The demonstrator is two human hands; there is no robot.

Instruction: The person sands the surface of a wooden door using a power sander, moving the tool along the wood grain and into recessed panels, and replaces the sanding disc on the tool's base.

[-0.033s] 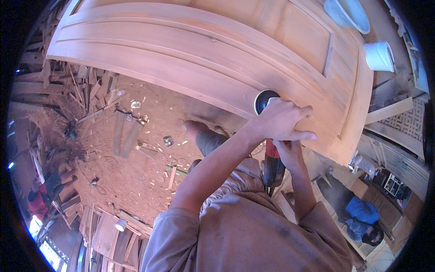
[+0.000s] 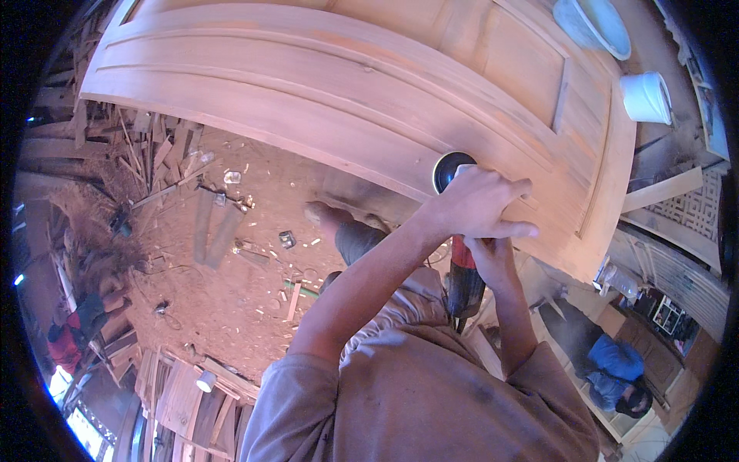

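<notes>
A red and black angle grinder (image 2: 465, 269) with a round dark disc (image 2: 446, 171) is held between both my hands. The disc rests against the near rail of a large panelled wooden door (image 2: 254, 77), close to its right end. My left hand (image 2: 481, 202) lies over the grinder's head with its fingers curled down, and the thumb points out to the right. Below it, my right hand (image 2: 493, 256) grips the red body from the right side. The grinder's black rear end hangs toward my body. My left hand hides much of the tool's head.
A white bucket (image 2: 647, 98) and a pale blue basin (image 2: 594, 27) stand beyond the door's right end. Wood scraps (image 2: 158, 158) and chips litter the dirt floor at left. One person in blue (image 2: 616, 362) is at lower right, another in red (image 2: 65, 343) at far left.
</notes>
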